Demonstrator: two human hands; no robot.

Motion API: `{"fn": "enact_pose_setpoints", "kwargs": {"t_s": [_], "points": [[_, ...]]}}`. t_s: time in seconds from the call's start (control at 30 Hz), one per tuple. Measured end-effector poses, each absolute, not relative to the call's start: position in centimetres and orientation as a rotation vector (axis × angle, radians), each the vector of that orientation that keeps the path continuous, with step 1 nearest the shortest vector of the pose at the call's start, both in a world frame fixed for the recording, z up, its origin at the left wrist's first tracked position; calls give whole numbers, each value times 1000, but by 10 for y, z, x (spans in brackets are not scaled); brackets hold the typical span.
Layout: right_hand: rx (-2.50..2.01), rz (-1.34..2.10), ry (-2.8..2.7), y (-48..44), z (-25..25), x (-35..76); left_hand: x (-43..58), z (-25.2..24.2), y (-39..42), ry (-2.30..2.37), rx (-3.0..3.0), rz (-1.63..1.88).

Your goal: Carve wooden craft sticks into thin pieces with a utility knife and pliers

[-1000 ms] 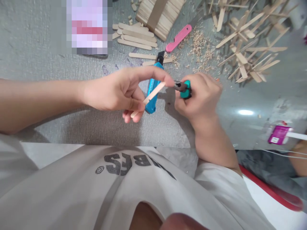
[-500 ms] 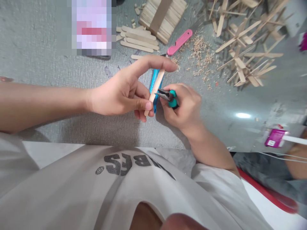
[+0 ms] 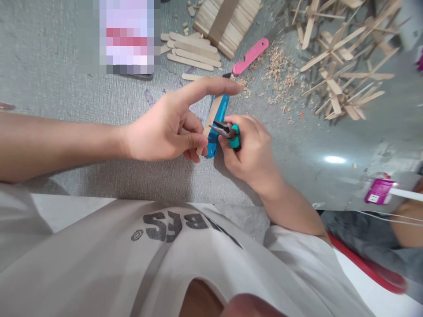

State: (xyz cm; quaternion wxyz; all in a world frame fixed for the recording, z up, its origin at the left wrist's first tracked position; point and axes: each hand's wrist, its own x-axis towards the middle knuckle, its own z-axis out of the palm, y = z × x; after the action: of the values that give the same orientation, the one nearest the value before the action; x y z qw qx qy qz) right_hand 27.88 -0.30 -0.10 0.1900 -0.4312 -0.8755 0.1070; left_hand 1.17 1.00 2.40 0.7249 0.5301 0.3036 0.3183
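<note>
My left hand (image 3: pixel 172 121) pinches a wooden craft stick (image 3: pixel 213 112) near its lower end, with the index finger stretched over the upper end. The stick is turned partly on edge. My right hand (image 3: pixel 253 145) is wrapped round the teal handles of a pair of pliers (image 3: pixel 226 130). The jaws are parted and lie at the stick's right side; whether they touch it I cannot tell. Beneath the stick a blue utility knife (image 3: pixel 220 115) rests on the table. Just above the left index finger lies a pink folding knife (image 3: pixel 251 57).
Loose craft sticks (image 3: pixel 194 50) and a banded bundle of sticks (image 3: pixel 228 24) lie at the back. Wood shavings (image 3: pixel 280 72) are scattered right of the pink knife. Assembled stick pieces (image 3: pixel 337 88) stand at the upper right. A blurred phone (image 3: pixel 127 39) is at the upper left.
The craft stick has turned from flat towards its edge in my left fingers. The pliers have shifted slightly left and their jaws are wider apart. More of the blue knife shows.
</note>
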Motion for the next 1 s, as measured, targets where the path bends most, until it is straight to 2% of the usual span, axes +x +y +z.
{"fn": "enact_pose_setpoints", "kwargs": {"t_s": [0.4, 0.67, 1.0], "points": [[-1369, 144, -2509, -9, 6, 276, 14, 23, 9, 713, 1109, 694], [-1340, 478, -2561, -8, 11, 275, 11, 12, 5, 756, 1349, 695], [-1333, 360, -2558, -11, 7, 272, 10, 12, 2, 745, 1437, 756]]}}
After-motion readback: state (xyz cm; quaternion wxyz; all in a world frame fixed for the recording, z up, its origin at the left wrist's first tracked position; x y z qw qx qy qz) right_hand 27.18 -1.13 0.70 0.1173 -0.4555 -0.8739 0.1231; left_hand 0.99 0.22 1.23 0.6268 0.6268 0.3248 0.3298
